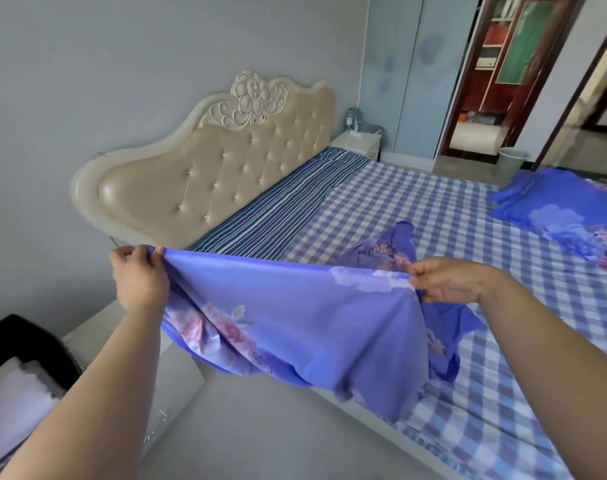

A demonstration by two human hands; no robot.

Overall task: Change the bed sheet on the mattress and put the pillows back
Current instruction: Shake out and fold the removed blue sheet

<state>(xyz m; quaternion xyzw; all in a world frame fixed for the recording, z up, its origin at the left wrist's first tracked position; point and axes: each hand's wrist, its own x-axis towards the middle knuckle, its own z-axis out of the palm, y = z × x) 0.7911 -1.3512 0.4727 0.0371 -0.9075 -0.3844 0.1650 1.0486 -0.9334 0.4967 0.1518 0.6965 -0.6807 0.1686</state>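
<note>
Purple-blue cotton sheet with pink flowers [295,317] is up in the air at the near-left corner of the bed, and the person has one hemmed edge stretched between both hands. Left hand [139,278] pinches the corner of it, fingers curled over the hem, just in front of the cream tufted headboard [205,174]. Right hand [447,280] grips the same edge further right, over the mattress. Neither hand is free.

Everything below that edge sags in a bunch, part draped over the near side of the bed and part heaped on the blue-and-white checked cover [416,202] underneath. A striped blue strip [288,202] runs along the headboard end.

If it were me, I'd keep the edge taut like that, work the hands further apart to find the real corners, then give it one good flick toward the far side so it lands flat instead of dragging. Worth checking which edge goes to the headboard first, because the bunched part could be twisted.

Matching floral purple pillow [565,216] sits at the far right of the bed, well away from both hands, so it'll probably need shifting.
</note>
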